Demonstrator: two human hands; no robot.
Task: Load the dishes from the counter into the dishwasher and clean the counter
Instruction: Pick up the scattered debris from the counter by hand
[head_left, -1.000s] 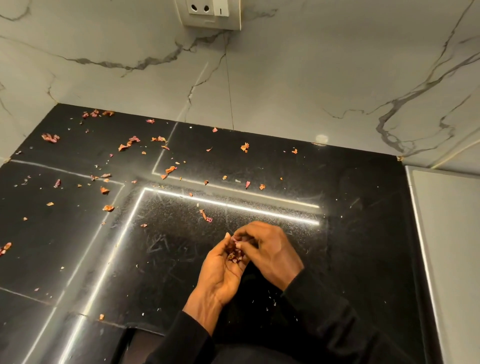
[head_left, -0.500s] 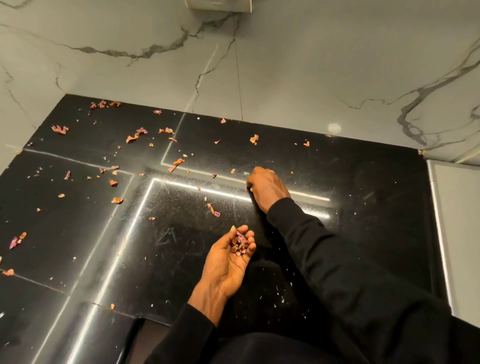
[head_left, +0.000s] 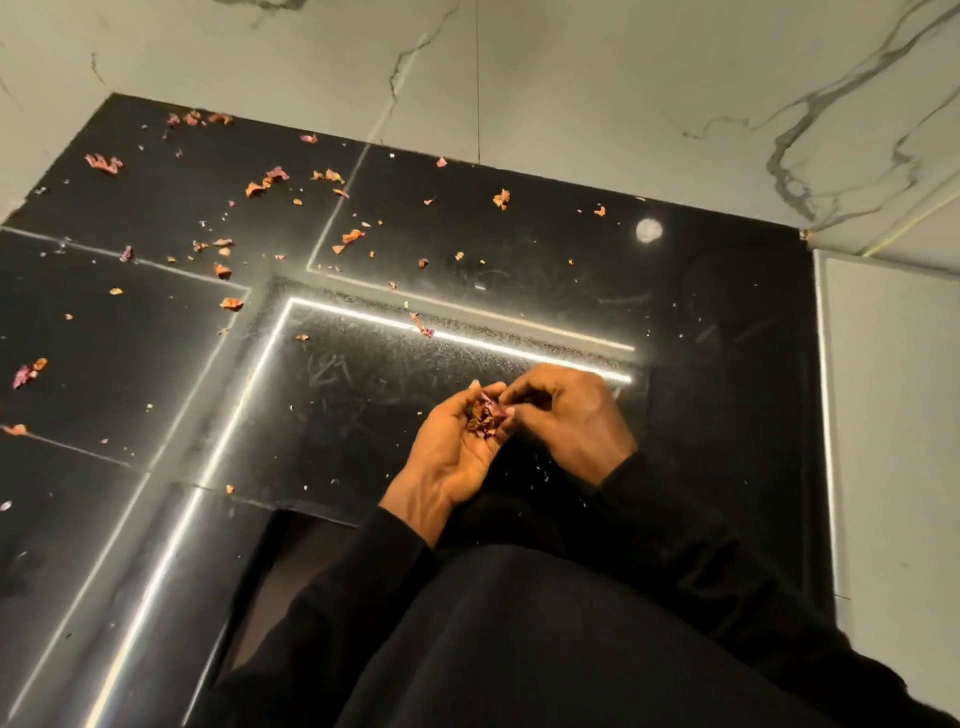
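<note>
Head view, looking straight down. Shows the left hand (head_left: 454, 452) palm up just above the near part of the black surface (head_left: 727, 322), cupped round a small heap of gathered scraps (head_left: 484, 415). Shows the right hand (head_left: 569, 415) knuckles up just beside it, fingertips (head_left: 508, 410) bunched against the heap; cannot tell if pinching a piece or nothing. Brings both forearms, in black sleeves, in from the body to meet at the palm. Leaves many loose scraps (head_left: 353, 236) strewn over the far and left parts of the surface, up to the marble wall (head_left: 571, 93). Shows no dishes.

Probably dropping a picked-up piece into the palm. To do this well: release low inside the cup, not at the fingers' edge. Keep the palm level and closed tight against spills. Then work outward from the nearest pieces, emptying the palm before overfilling. Expect to need a wipe, not pinching, for the fine crumbs.
</note>
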